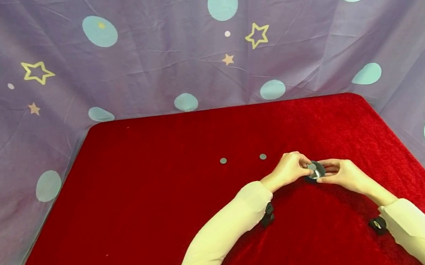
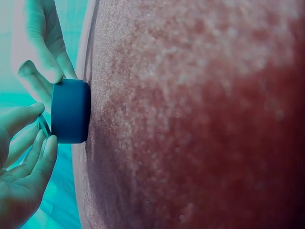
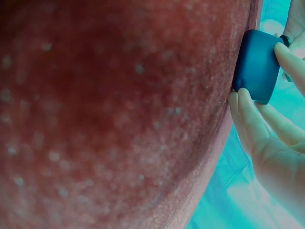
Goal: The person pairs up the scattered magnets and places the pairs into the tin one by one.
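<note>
In the head view my left hand (image 1: pixel 292 168) is at the left side of a small dark round container (image 1: pixel 320 175). It pinches a thin grey disc (image 1: pixel 311 167) at the container's opening; the disc (image 2: pixel 44 125) shows edge-on between thumb and fingers in the left wrist view. My right hand (image 1: pixel 344 173) grips the container from the right, thumb on one side and fingers on the other. In the right wrist view the container (image 3: pixel 257 67) has a smooth straight wall and stands upright on the red cloth.
Two more grey discs, one further left (image 1: pixel 223 161) and one nearer the hands (image 1: pixel 262 156), lie flat on the red table cloth (image 1: pixel 145 205). A purple curtain (image 1: pixel 143 47) with stars and dots surrounds the table at the back and sides.
</note>
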{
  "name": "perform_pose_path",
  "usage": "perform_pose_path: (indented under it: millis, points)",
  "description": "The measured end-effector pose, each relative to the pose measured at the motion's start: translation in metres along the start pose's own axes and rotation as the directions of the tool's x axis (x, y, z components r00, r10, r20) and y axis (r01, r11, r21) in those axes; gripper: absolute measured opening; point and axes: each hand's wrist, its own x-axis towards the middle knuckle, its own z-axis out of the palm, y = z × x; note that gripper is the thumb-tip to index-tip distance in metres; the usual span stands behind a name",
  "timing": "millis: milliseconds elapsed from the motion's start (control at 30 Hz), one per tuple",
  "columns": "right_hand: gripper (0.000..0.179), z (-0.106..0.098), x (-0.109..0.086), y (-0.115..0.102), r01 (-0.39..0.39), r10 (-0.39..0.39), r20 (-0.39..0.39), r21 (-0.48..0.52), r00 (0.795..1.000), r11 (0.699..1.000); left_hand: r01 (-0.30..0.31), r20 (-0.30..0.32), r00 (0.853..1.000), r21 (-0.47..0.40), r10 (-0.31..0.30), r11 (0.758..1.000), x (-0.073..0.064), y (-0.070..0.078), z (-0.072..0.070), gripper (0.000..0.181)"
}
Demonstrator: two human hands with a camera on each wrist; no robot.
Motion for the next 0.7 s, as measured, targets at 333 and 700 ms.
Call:
perform_pose_path:
  millis: [333,700]
  points:
    - [0.052,-0.0015,-0.0002,-0.0035,0.01,-0.01,-0.011,-0.01,1.0,1.0,-0.011,0.015,1.0,0.004,0.011,1.0,0.0034,0.0049,0.0023,0.021]
    - [0.052,-0.0005,0.0,-0.0031,0.022,-0.022,-0.006,0.004,1.0,1.0,-0.018,0.026,1.0,0.024,0.017,1.0,0.0017,0.0034,0.0026,0.021]
